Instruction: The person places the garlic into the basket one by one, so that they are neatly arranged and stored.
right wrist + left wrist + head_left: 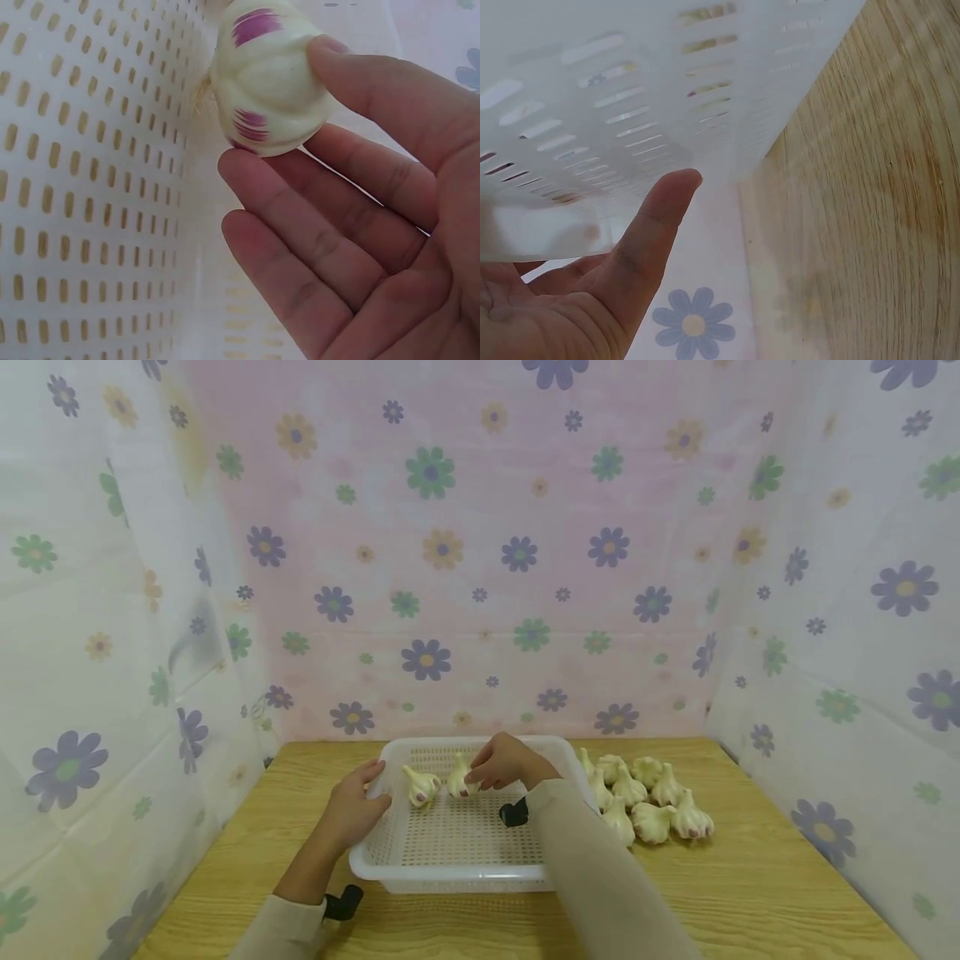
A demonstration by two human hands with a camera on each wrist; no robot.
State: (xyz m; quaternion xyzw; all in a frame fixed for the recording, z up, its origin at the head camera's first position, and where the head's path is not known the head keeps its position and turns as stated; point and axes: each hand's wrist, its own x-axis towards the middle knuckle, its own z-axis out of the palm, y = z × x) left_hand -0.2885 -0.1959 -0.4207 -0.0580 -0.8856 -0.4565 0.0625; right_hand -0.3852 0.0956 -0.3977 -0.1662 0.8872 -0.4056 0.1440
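A white plastic basket [465, 885] with slotted walls stands on the table in front of me. My left hand [354, 806] holds its left rim; in the left wrist view the thumb [656, 225] lies along the slotted wall. Over the inside of the basket, my right hand [504, 762] pinches a garlic bulb [459, 779] between thumb and fingertips. Purple streaks mark this held bulb [270, 75] in the right wrist view, close over the slotted floor. Just left of it, another garlic bulb [422, 787] lies in the basket.
Several more garlic bulbs [651, 822] lie in a group on the wooden table [750, 893], right beside the basket. Flower-patterned cloth [480, 568] hangs behind and on both sides. My right forearm [600, 868] crosses the basket's right front corner.
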